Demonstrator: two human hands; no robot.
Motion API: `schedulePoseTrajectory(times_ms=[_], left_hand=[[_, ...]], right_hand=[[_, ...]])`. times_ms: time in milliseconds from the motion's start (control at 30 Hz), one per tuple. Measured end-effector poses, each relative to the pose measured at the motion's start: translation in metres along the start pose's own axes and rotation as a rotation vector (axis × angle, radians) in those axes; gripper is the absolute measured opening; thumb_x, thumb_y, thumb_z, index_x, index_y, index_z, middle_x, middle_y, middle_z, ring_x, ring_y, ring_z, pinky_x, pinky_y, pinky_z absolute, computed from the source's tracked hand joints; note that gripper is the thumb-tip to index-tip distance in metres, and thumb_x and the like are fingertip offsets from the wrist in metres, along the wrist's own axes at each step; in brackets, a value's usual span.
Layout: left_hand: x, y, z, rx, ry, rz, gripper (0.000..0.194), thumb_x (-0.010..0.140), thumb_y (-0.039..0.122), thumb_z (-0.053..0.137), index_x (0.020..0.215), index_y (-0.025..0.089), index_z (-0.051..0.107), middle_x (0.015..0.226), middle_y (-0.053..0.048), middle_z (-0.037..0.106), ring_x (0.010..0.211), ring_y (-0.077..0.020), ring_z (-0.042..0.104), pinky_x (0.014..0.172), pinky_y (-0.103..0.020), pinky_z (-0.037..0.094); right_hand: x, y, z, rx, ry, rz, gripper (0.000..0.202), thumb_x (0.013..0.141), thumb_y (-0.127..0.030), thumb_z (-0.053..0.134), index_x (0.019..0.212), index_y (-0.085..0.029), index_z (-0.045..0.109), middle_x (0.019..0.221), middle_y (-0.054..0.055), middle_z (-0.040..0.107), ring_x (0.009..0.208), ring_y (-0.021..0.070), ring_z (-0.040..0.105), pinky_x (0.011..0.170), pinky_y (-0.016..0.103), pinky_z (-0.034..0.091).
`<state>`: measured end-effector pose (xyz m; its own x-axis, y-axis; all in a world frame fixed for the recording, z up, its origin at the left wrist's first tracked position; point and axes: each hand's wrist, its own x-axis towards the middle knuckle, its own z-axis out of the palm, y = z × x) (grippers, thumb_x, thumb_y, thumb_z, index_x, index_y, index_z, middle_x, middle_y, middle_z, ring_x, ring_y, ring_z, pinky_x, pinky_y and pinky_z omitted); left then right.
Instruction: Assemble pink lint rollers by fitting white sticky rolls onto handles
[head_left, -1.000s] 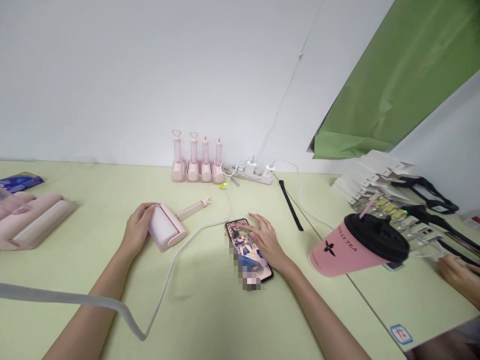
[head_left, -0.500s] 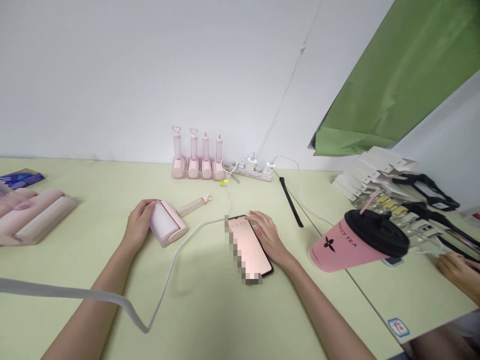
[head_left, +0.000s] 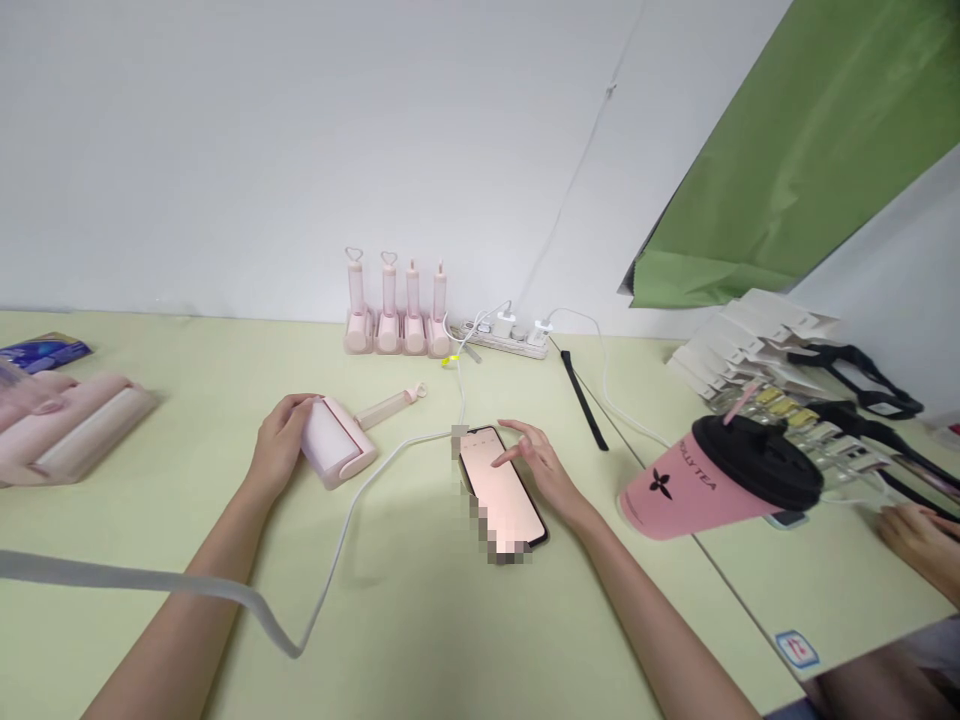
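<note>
My left hand is closed on the left edge of the head of a pink lint roller, which lies on the table. Its see-through handle points away to the right and ends in a small loop. To the right of it lies a phone with a lit pinkish screen, a white cable running to its top end. Over the phone's right edge is my right hand, fingers apart, holding nothing. One finger reaches over the upper screen; whether it touches the glass I cannot tell.
Several pink lint rollers stand upright by the wall beside a power strip. A pink lidded cup stands right, near a black strap. White boxes and another person's hand are at far right. The white cable crosses the front.
My right hand has shifted from beside the phone's upper right edge so that a finger now extends over the screen. My left hand and the lint roller stay put.
</note>
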<state>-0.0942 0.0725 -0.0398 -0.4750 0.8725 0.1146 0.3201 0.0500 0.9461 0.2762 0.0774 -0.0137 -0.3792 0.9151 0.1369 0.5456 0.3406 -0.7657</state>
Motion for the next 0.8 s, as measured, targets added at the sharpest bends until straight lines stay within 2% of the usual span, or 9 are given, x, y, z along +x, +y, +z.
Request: schedulePoseTrajectory(times_ms=[133,400,733,800], left_hand=[[0.0002,0.0001,0.0001,-0.014,-0.004,-0.004,0.033,0.078,0.047,0.046,0.092,0.022,0.061,0.099,-0.001,0.06,0.089,-0.0186,0.052,0.07,-0.027,0.04],[-0.0011,0.0031,0.0003,-0.007,0.008,-0.003,0.031,0.078,0.045,0.046,0.091,0.021,0.062,0.099,0.0,0.06,0.087,-0.0176,0.052,0.069,-0.026,0.039],[-0.0014,0.002,0.0001,-0.007,0.002,-0.003,0.031,0.079,0.046,0.046,0.092,0.021,0.061,0.1,0.0,0.06,0.088,-0.0172,0.052,0.069,-0.026,0.039],[-0.0014,0.0018,0.0,-0.007,0.001,-0.007,0.032,0.079,0.046,0.046,0.092,0.022,0.061,0.099,0.0,0.06,0.086,-0.017,0.052,0.068,-0.026,0.039]], right_hand=[[0.0015,0.0001,-0.0003,0.011,-0.009,-0.007,0.057,0.093,-0.052,0.021,0.076,-0.028,0.071,0.132,-0.007,0.04,0.125,0.0188,0.027,0.109,0.041,0.011],[0.0016,0.0007,-0.0005,-0.019,-0.009,-0.015,0.061,0.092,-0.056,0.02,0.075,-0.025,0.071,0.132,-0.003,0.042,0.124,0.0197,0.029,0.109,0.043,0.014],[0.001,0.0001,-0.0004,-0.015,-0.046,0.008,0.063,0.091,-0.055,0.022,0.065,-0.023,0.07,0.134,-0.004,0.039,0.128,0.0217,0.025,0.11,0.044,0.01],[0.0011,0.0007,-0.0002,-0.023,-0.035,0.017,0.06,0.091,-0.055,0.023,0.075,-0.024,0.071,0.136,-0.004,0.037,0.129,0.0212,0.024,0.11,0.043,0.011]])
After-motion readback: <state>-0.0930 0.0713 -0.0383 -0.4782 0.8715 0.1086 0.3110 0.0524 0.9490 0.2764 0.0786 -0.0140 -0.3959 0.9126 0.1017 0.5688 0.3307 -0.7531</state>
